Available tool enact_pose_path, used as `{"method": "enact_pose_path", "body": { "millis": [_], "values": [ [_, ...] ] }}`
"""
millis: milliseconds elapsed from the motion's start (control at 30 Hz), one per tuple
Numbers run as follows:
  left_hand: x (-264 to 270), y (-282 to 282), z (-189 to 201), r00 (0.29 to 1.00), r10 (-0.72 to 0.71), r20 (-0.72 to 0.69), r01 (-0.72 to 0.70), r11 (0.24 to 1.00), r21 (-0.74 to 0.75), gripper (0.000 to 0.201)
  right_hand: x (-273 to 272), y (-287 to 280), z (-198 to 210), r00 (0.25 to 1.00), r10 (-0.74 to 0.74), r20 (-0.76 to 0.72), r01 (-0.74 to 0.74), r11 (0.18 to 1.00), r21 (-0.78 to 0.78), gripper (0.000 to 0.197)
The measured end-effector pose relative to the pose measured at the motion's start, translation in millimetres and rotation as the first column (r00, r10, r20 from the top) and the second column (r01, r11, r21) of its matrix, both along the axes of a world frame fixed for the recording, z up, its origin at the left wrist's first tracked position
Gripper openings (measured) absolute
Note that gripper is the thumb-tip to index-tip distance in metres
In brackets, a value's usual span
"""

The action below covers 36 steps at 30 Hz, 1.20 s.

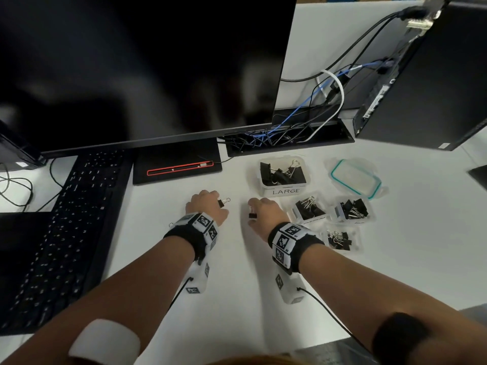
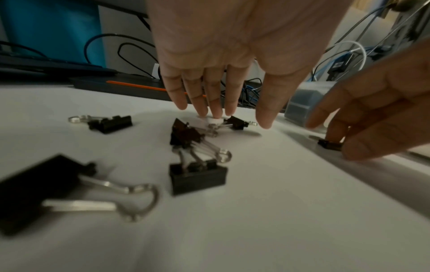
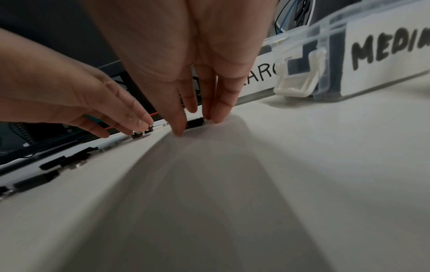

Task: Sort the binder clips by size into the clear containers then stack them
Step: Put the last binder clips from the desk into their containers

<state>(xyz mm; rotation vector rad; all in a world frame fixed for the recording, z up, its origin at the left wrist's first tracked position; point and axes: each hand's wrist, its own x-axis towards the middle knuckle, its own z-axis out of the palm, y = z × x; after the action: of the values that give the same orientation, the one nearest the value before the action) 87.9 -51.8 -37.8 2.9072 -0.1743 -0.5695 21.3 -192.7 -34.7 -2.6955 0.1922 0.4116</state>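
On the white desk (image 1: 237,272), my left hand (image 1: 210,206) reaches down with straight fingers (image 2: 216,103). Its fingertips and thumb stand on either side of a small black binder clip (image 2: 237,122), which also shows in the head view (image 1: 224,202). My right hand (image 1: 263,214) pinches another small clip (image 1: 252,215) between thumb and fingers on the desk, seen close up (image 3: 195,123). Several more clips (image 2: 197,176) of different sizes lie under my left wrist. The clear container marked LARGE (image 1: 283,191) holds big clips. The MEDIUM container (image 3: 372,60) stands right of my right hand.
Two more clear containers (image 1: 353,209) (image 1: 340,239) with clips sit at the right, and a teal-rimmed lid (image 1: 355,179) lies behind them. A keyboard (image 1: 66,219) and a monitor (image 1: 131,75) are at the left and back. A cable tray (image 1: 284,140) and a computer tower (image 1: 434,88) stand behind.
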Motion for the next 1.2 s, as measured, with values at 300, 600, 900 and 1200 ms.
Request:
{"method": "enact_pose_path", "body": {
  "millis": [300,600,900,1200],
  "values": [
    [2,-5,-4,0.991,-0.125,0.044,0.121,0.989,0.083,0.031,-2,5,6,0.998,0.056,-0.017,-0.057,0.995,-0.079,0.028],
    [-3,-16,-1,0.986,-0.151,0.075,0.136,0.975,0.174,0.028,-9,1,12,0.998,-0.044,-0.05,0.046,0.998,0.039,0.027],
    [-18,-30,10,0.977,-0.147,0.155,0.13,0.985,0.115,0.026,-20,-21,36,0.995,-0.016,0.1,0.003,0.992,0.129,0.025],
    [-67,-62,37,0.991,-0.003,0.134,0.06,0.904,-0.423,0.026,-51,-76,60,0.982,-0.016,0.19,-0.025,0.977,0.213,0.015]
  ]
}}
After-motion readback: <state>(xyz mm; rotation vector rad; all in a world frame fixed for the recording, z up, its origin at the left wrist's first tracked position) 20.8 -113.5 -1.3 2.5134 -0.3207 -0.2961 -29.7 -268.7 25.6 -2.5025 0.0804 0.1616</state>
